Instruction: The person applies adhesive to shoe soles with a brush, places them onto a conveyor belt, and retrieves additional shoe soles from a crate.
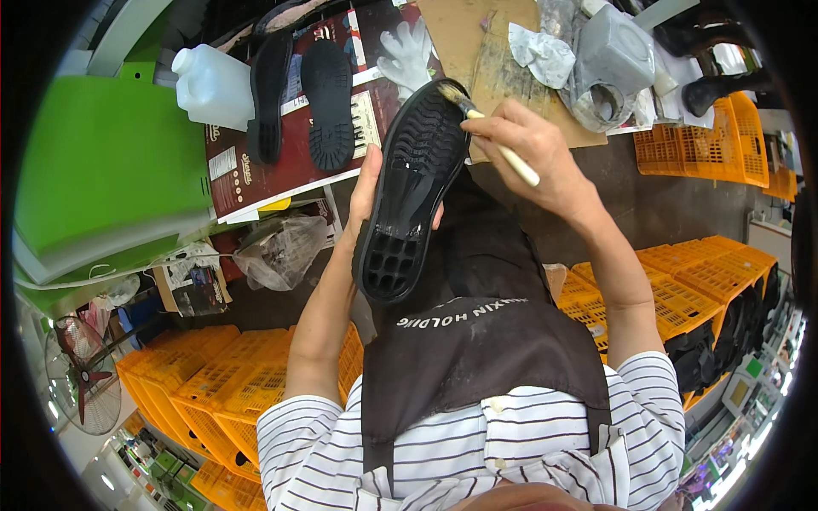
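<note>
A black shoe sole is held up in front of my apron, its ribbed and hollowed inner face turned toward me. My left hand grips it from beneath, thumb along the left edge and fingertips showing at the right edge. Between the fingers and thumb of my right hand is a brush with a pale handle. Its bristles touch the inside of the sole's far end. Part of the sole's near half looks wet and shiny. On the bench beyond lie two more black soles, one on its side and one flat.
A white jug stands left of the soles; a white glove lies behind. Farther right are a crumpled white cloth, a clear open container and a greyish plastic jug. Orange crates flank me; a fan stands left.
</note>
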A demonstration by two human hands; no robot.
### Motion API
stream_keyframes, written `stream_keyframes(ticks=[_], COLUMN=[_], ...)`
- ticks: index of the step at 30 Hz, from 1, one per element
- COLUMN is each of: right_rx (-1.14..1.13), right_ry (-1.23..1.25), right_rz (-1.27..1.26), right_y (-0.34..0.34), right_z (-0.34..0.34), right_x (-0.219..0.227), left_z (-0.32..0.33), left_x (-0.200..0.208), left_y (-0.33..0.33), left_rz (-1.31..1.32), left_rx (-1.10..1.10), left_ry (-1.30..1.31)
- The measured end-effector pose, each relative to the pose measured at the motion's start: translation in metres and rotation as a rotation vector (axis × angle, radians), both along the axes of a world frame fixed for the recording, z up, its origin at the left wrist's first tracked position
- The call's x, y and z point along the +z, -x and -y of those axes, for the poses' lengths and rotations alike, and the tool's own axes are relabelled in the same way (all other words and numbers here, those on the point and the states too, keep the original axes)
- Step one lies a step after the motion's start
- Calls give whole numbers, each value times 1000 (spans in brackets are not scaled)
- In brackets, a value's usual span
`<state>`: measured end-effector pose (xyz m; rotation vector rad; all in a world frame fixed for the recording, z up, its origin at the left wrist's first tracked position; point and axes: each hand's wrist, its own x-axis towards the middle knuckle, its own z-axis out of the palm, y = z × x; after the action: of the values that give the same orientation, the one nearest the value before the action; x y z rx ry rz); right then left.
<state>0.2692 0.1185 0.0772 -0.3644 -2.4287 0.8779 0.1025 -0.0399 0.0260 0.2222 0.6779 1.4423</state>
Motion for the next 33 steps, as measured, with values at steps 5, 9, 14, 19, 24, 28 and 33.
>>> stream_keyframes(ticks=[5, 9, 14, 19, 24, 28, 33], right_rx=[325, 20, 334, 670, 184, -25, 446], right_ry=[359, 143, 77, 467, 844, 337, -233], right_rz=[101, -42, -27, 45, 321, 48, 41], right_y=[0, 8, 3, 3, 30, 36, 23], right_z=[34, 15, 47, 51, -17, -51, 2], right_x=[27, 26, 11, 21, 27, 10, 11], left_z=[-8, -4, -10, -5, -5, 2, -3], left_x=[13, 3, -4, -12, -12, -7, -7], left_y=[0, 6, 17, 26, 14, 14, 22], left_rz=[-95, -211, -264, -230, -168, -233, -56], left_rx=[209, 50, 8, 54, 50, -38, 42], left_ry=[204, 29, -28, -25, -2, -66, -150])
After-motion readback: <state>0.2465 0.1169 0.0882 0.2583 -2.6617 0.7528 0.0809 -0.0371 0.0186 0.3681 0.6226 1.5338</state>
